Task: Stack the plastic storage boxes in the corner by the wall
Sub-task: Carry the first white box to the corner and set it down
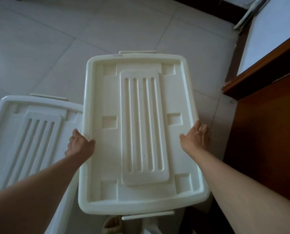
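A cream plastic storage box with a ribbed lid fills the middle of the view, seen from above and raised toward me. My left hand grips its left rim, thumb on top of the lid and fingers hidden below the edge. My right hand lies against the right rim with straight fingers pointing away from me. A second, whiter storage box with the same lid stands lower at the left, partly hidden behind my left forearm.
Pale floor tiles spread beyond the boxes. A brown wooden cabinet stands close on the right, with a white surface behind it. A sandalled foot shows below the held box.
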Action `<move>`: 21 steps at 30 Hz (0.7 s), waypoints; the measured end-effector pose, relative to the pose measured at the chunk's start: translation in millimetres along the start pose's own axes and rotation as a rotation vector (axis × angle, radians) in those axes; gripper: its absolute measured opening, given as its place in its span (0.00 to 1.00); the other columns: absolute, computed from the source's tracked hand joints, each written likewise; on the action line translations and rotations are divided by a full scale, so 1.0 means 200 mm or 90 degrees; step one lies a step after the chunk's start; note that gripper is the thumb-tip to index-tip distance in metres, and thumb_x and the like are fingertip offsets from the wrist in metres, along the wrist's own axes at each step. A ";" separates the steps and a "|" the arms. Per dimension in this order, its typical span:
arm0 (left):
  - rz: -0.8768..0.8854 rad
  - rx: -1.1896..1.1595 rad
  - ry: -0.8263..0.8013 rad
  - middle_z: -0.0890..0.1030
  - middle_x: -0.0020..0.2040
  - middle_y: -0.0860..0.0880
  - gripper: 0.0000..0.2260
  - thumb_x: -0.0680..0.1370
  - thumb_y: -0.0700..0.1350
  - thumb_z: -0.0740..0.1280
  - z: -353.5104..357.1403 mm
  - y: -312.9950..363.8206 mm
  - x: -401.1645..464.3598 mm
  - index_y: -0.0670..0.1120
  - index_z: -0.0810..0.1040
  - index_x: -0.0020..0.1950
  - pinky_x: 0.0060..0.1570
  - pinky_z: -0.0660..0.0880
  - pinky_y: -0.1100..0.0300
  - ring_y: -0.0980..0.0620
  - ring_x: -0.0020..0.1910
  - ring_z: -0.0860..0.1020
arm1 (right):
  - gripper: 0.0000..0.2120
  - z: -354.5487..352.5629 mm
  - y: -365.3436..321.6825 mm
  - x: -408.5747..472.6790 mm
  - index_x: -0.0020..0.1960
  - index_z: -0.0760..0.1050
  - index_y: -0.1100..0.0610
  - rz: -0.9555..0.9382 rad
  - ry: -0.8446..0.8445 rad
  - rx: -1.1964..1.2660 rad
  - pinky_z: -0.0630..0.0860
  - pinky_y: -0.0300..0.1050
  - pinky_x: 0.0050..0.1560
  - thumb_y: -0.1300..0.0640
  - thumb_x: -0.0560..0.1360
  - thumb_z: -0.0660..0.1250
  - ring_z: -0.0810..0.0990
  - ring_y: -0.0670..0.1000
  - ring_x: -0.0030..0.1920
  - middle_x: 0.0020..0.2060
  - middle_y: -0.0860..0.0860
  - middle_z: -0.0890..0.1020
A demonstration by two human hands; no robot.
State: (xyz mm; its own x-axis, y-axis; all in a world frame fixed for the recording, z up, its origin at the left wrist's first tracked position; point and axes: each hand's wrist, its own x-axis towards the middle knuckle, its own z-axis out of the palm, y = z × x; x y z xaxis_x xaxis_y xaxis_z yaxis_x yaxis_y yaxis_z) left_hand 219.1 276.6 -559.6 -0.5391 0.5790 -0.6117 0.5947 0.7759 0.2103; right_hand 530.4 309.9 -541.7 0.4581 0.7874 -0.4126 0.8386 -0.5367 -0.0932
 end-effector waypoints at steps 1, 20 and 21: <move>-0.014 -0.021 0.011 0.61 0.74 0.36 0.35 0.77 0.50 0.64 0.02 0.02 0.03 0.40 0.49 0.76 0.71 0.61 0.43 0.36 0.72 0.63 | 0.37 0.01 -0.01 0.06 0.74 0.53 0.59 0.001 -0.009 0.012 0.61 0.52 0.68 0.49 0.73 0.68 0.62 0.62 0.69 0.69 0.61 0.63; -0.102 -0.070 0.108 0.77 0.58 0.34 0.39 0.62 0.60 0.77 0.10 0.18 0.33 0.36 0.69 0.61 0.58 0.74 0.45 0.35 0.59 0.75 | 0.42 0.16 -0.02 0.53 0.66 0.60 0.62 0.088 -0.050 0.189 0.73 0.53 0.57 0.42 0.64 0.75 0.73 0.64 0.63 0.64 0.64 0.71; -0.107 -0.075 0.102 0.77 0.57 0.34 0.39 0.61 0.61 0.77 0.10 0.18 0.33 0.35 0.70 0.60 0.57 0.75 0.45 0.35 0.59 0.76 | 0.42 0.16 -0.02 0.54 0.66 0.60 0.63 0.093 -0.061 0.187 0.72 0.53 0.58 0.42 0.64 0.76 0.72 0.64 0.64 0.64 0.63 0.71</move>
State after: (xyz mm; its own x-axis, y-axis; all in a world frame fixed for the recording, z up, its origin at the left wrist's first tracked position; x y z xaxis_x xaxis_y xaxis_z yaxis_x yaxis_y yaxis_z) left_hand 216.1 338.1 -607.7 -0.7183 0.4640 -0.5184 0.4195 0.8833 0.2092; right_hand 566.7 387.8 -614.7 0.5251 0.6714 -0.5229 0.6394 -0.7168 -0.2783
